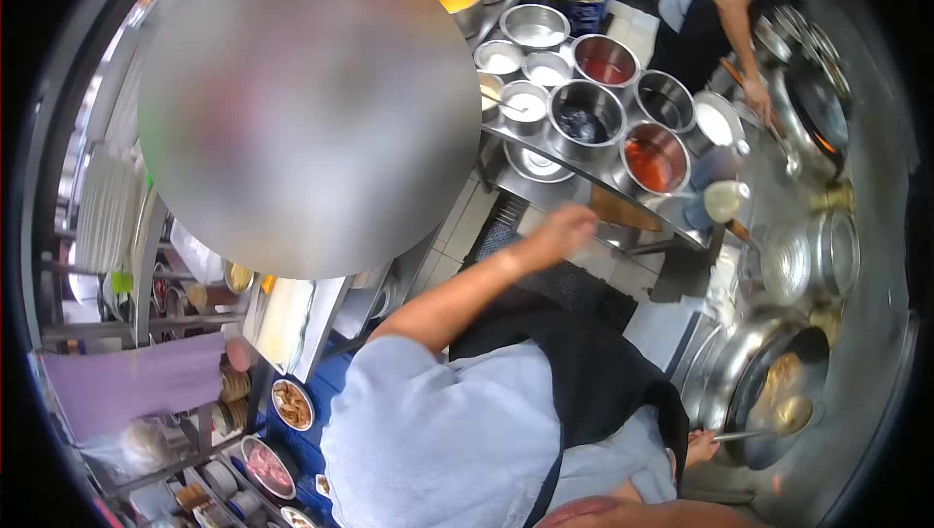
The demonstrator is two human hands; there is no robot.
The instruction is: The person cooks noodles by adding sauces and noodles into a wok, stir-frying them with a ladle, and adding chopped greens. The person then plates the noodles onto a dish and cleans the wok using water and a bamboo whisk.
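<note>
My left hand is in mid-air just below the counter of metal pots, nearest to a pot of red liquid. Motion blurs its fingers, so I cannot tell whether they hold anything. At the lower right, my right hand is closed around the handle of a ladle. The ladle's bowl is over a dark wok with yellowish food inside.
A co-worker's hand holds a utensil by another wok at the upper right. Metal pots stand on the counter edge. A strainer lies beside the wok. Bowls of meat are at the lower left. A grey blur covers the upper left.
</note>
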